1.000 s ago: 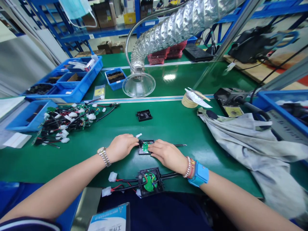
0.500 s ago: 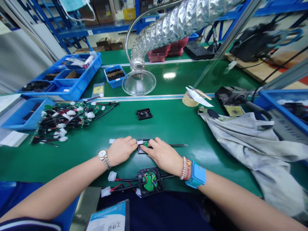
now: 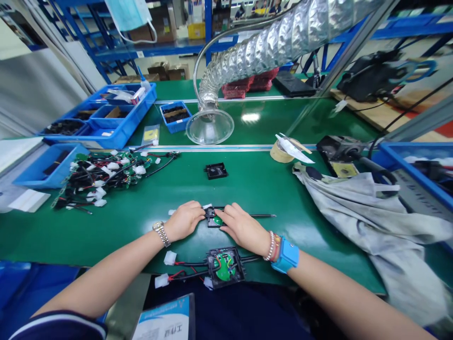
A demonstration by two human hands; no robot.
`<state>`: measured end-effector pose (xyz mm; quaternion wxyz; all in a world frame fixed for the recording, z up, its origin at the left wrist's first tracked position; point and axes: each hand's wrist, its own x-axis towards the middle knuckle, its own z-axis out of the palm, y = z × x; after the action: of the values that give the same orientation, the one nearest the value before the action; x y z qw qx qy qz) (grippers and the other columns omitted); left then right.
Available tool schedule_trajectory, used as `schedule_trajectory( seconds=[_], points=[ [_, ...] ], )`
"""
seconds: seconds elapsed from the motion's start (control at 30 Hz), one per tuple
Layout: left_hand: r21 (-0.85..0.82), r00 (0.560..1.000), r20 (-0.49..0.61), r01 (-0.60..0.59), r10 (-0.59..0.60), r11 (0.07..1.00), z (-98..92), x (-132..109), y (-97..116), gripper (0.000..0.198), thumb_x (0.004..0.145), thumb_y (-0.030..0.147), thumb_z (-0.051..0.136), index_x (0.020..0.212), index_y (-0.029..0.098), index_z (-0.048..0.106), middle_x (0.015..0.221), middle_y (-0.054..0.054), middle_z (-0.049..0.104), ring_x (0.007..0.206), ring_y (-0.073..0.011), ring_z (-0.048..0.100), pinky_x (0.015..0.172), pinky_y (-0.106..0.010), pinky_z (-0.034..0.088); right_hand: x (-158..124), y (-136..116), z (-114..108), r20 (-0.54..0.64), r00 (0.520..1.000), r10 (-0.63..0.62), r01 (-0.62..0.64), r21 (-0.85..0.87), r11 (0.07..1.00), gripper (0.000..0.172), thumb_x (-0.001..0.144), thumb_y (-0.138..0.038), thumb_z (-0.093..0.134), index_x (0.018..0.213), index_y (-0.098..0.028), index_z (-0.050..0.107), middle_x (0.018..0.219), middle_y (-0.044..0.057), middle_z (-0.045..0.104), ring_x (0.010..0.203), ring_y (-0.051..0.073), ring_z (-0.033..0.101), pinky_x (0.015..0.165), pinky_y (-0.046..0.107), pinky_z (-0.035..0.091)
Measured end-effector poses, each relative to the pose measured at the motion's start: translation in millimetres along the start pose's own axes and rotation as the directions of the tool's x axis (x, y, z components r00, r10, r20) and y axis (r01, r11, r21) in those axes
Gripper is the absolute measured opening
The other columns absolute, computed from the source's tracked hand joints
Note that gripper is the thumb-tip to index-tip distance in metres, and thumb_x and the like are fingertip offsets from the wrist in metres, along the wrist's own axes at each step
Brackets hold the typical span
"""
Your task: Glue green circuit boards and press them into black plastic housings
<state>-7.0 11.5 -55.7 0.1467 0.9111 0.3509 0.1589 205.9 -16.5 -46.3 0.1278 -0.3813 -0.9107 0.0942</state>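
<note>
A small black plastic case (image 3: 211, 224) with a green circuit board (image 3: 217, 220) in it lies flat on the bench between my hands. My left hand (image 3: 184, 222) pinches at its left end, where the leads come out; the fingertips are partly hidden. Over the right part of the case, my right hand (image 3: 244, 227) curls, a fingertip touching the board. A black cable (image 3: 262, 216) runs out to the right. Nearer me sits a second open case (image 3: 226, 267) with a green board, wires and white connectors (image 3: 170, 258). An unfilled black case half (image 3: 216, 170) lies farther off.
A pile of wired circuit boards (image 3: 102, 177) lies at left, near blue bins (image 3: 116, 134). An extraction hood (image 3: 210, 127) hangs over the back. At right are a tape roll (image 3: 279, 152), grey cloth (image 3: 339, 203) and a blue crate (image 3: 417, 151).
The right fingers have shifted slightly over the board, and more of the case's left part now shows. My left hand stays at the left end. The whole view has shifted a little.
</note>
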Motion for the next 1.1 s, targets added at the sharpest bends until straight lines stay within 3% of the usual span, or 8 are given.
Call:
schedule_trajectory(
  seconds=[0.17, 0.33, 0.5, 0.57, 0.67, 0.73, 0.87, 1.1],
  points=[
    [0.066, 0.999, 0.023, -0.043, 0.042, 0.997, -1.3, 3, 4, 0.026, 0.087, 0.014, 0.036, 0.074, 0.013, 0.058, 0.072, -0.006, 0.055, 0.069, -0.0159, 0.05, 0.065, -0.028, 0.044, 1, 0, -1, 0.011, 1.0, -0.013, 0.013, -0.032, 0.999, 0.033, 0.081, -0.018, 0.055, 0.112, -0.007, 0.052, 0.086, 0.009, 0.051, 0.078, 0.02, 0.043, 0.078, 0.035, 0.045],
    [0.15, 0.997, 0.055, -0.065, 0.057, 0.987, 1.8, 1, 6, 0.027, 0.088, 0.014, 0.034, 0.074, 0.014, 0.057, 0.071, -0.006, 0.053, 0.069, -0.0171, 0.048, 0.065, -0.029, 0.044, 7, -4, -8, 0.101, 0.995, 0.012, -0.005, -0.073, 0.997, 0.034, 0.08, -0.02, 0.057, 0.112, -0.01, 0.053, 0.086, 0.008, 0.05, 0.075, 0.02, 0.043, 0.072, 0.035, 0.045],
    [0.112, 0.996, 0.085, -0.008, -0.001, 0.994, -2.9, -1, 6, 0.018, 0.087, 0.017, 0.04, 0.08, 0.015, 0.056, 0.078, -0.006, 0.056, 0.077, -0.0173, 0.052, 0.072, -0.03, 0.047, 10, -5, -15, 0.169, 0.985, 0.021, -0.008, -0.078, 0.997, 0.026, 0.082, -0.021, 0.054, 0.107, -0.015, 0.056, 0.088, 0.008, 0.052, 0.076, 0.02, 0.047, 0.066, 0.034, 0.045],
    [0.099, 0.995, 0.092, 0.018, -0.027, 0.995, -12.8, -2, 9, 0.011, 0.084, 0.023, 0.048, 0.087, 0.015, 0.054, 0.092, -0.008, 0.057, 0.088, -0.0193, 0.053, 0.078, -0.033, 0.047, 6, 1, -20, 0.157, 0.988, 0.0, 0.004, -0.024, 1.0, 0.031, 0.082, -0.022, 0.055, 0.112, -0.016, 0.053, 0.093, 0.009, 0.054, 0.081, 0.021, 0.049, 0.07, 0.035, 0.046],
    [0.146, 0.997, 0.048, 0.06, -0.068, 0.987, -26.5, -6, 16, 0.028, 0.077, 0.035, 0.057, 0.096, 0.015, 0.051, 0.115, -0.012, 0.049, 0.104, -0.0249, 0.048, 0.085, -0.039, 0.045, -8, 17, -28, 0.047, 0.999, 0.001, -0.005, 0.098, 0.995, 0.045, 0.081, -0.024, 0.057, 0.123, -0.017, 0.043, 0.11, 0.011, 0.052, 0.098, 0.022, 0.049, 0.083, 0.039, 0.045],
    [0.183, 0.998, 0.046, 0.038, -0.048, 0.982, -28.1, -6, 21, 0.037, 0.077, 0.04, 0.057, 0.104, 0.017, 0.049, 0.124, -0.013, 0.043, 0.11, -0.0275, 0.044, 0.088, -0.042, 0.042, -17, 28, -30, -0.019, 0.999, 0.039, -0.036, 0.147, 0.989, 0.038, 0.083, -0.023, 0.054, 0.119, -0.016, 0.046, 0.112, 0.011, 0.053, 0.102, 0.022, 0.049, 0.087, 0.039, 0.044],
    [0.236, 0.99, 0.139, -0.067, 0.034, 0.97, -14.4, 5, 26, 0.045, 0.08, 0.038, 0.053, 0.121, 0.023, 0.042, 0.128, -0.011, 0.039, 0.11, -0.0279, 0.043, 0.088, -0.044, 0.041, -20, 36, -20, -0.021, 0.997, 0.075, -0.071, 0.155, 0.985, 0.016, 0.085, -0.017, 0.048, 0.098, -0.014, 0.057, 0.091, 0.008, 0.06, 0.085, 0.019, 0.054, 0.078, 0.035, 0.047],
    [0.261, 0.972, 0.201, -0.174, 0.123, 0.95, -1.8, 16, 19, 0.035, 0.085, 0.036, 0.046, 0.115, 0.018, 0.049, 0.112, -0.012, 0.049, 0.096, -0.0232, 0.047, 0.085, -0.038, 0.043, -10, 35, -5, -0.016, 1.0, 0.026, -0.024, 0.115, 0.993, 0.018, 0.087, -0.012, 0.044, 0.083, -0.012, 0.062, 0.071, 0.006, 0.054, 0.068, 0.016, 0.051, 0.063, 0.027, 0.044]
  ],
)
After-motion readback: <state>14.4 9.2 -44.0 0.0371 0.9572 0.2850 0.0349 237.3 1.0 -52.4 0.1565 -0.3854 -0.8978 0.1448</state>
